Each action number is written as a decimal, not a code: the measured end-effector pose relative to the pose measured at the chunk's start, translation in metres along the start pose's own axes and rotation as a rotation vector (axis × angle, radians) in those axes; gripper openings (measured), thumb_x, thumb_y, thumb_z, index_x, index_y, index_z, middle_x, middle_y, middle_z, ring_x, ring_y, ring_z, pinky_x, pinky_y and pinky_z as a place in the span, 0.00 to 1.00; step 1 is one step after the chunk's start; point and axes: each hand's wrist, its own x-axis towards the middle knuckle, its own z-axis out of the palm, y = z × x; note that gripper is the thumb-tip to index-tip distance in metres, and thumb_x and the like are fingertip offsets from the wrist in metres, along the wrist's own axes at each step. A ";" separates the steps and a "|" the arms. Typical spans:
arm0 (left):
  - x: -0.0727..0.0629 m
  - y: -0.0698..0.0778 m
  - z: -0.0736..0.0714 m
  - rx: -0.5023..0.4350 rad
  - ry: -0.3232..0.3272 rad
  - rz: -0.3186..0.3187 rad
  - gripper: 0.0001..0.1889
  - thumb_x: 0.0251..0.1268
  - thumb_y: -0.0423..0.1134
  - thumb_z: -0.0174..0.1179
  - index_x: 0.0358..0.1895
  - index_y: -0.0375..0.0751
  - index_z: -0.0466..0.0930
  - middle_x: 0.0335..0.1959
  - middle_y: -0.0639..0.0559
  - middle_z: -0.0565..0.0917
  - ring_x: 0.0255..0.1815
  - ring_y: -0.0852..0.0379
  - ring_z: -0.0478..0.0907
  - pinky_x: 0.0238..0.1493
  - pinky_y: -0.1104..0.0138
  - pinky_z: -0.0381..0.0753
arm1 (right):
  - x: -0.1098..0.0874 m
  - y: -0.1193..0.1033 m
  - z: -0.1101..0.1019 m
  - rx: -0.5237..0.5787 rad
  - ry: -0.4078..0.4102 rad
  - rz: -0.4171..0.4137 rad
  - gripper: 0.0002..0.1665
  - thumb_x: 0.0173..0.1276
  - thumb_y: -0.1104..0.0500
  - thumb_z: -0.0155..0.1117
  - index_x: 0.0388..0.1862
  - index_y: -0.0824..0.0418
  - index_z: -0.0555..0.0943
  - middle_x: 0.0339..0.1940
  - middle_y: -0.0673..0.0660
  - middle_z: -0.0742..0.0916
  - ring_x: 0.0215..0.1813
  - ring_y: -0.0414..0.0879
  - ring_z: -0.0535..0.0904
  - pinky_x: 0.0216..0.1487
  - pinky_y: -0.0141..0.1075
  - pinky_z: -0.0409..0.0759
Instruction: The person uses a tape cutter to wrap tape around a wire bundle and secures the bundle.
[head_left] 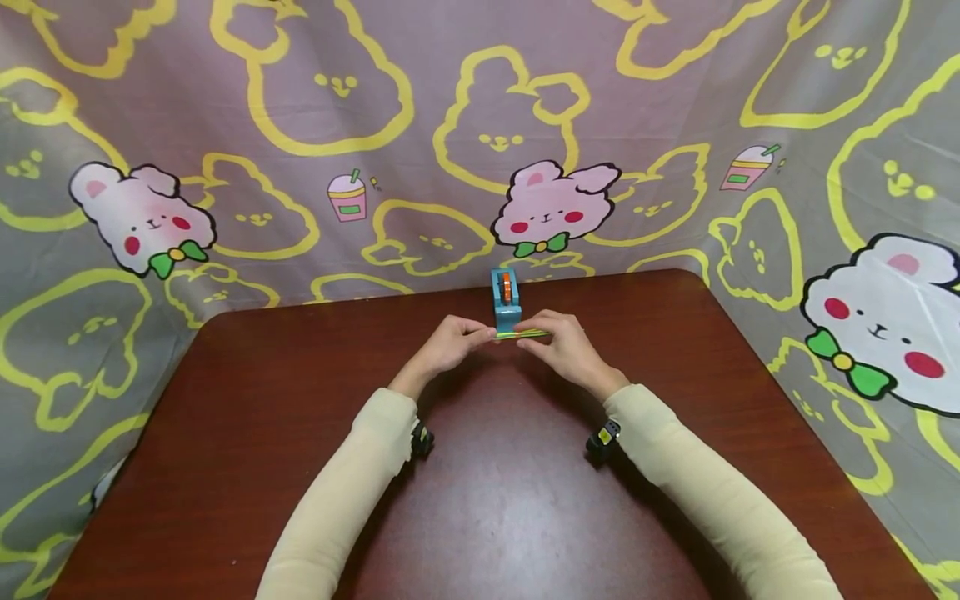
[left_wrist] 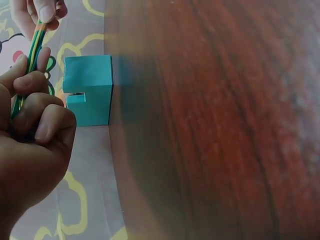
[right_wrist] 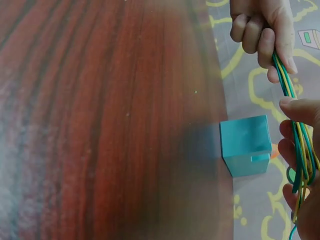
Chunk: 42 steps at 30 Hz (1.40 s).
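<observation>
My left hand point(head_left: 452, 342) grips one end of a bundle of thin green and yellow wires point(right_wrist: 286, 80), fingers curled round it. Farther along the same bundle, my right hand point(head_left: 562, 343) pinches it between thumb and fingers. Loops and loose ends of wire hang by the right palm in the right wrist view. A small orange patch shows on the bundle beside the right fingers; what it is, I cannot tell. Just beyond both hands stands a teal tape dispenser point(head_left: 507, 317) with an orange wheel point(head_left: 507, 287). Neither hand visibly grips the dispenser.
The dark brown wooden table point(head_left: 480, 500) spreads below both forearms. Behind it and along its sides hangs a grey curtain point(head_left: 420, 183) with rabbit prints. The dispenser stands close to the table's far edge.
</observation>
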 end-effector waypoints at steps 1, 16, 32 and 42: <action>0.000 0.000 0.000 0.011 0.005 0.011 0.13 0.74 0.40 0.61 0.43 0.31 0.89 0.42 0.38 0.88 0.40 0.59 0.77 0.45 0.62 0.78 | 0.001 0.000 0.000 -0.001 -0.004 0.006 0.15 0.59 0.68 0.77 0.47 0.64 0.89 0.37 0.51 0.87 0.40 0.44 0.81 0.42 0.40 0.83; -0.004 0.007 -0.002 0.154 0.038 0.156 0.10 0.71 0.39 0.64 0.44 0.35 0.90 0.41 0.48 0.89 0.47 0.56 0.82 0.52 0.61 0.79 | 0.011 -0.008 -0.011 -0.076 -0.184 0.169 0.13 0.68 0.53 0.72 0.47 0.57 0.90 0.40 0.49 0.90 0.41 0.43 0.82 0.42 0.39 0.82; -0.007 0.007 -0.006 0.176 -0.039 0.227 0.09 0.69 0.39 0.65 0.44 0.38 0.91 0.39 0.52 0.89 0.41 0.61 0.81 0.44 0.64 0.80 | 0.025 -0.009 -0.027 0.134 -0.545 0.280 0.21 0.79 0.51 0.57 0.38 0.67 0.86 0.17 0.54 0.76 0.24 0.46 0.69 0.28 0.37 0.66; -0.009 0.004 -0.008 0.105 -0.100 0.276 0.09 0.69 0.35 0.65 0.45 0.35 0.90 0.38 0.36 0.87 0.34 0.59 0.74 0.36 0.67 0.74 | 0.025 0.006 -0.036 0.305 -0.736 0.385 0.24 0.79 0.48 0.56 0.45 0.68 0.87 0.20 0.57 0.82 0.25 0.45 0.76 0.35 0.44 0.75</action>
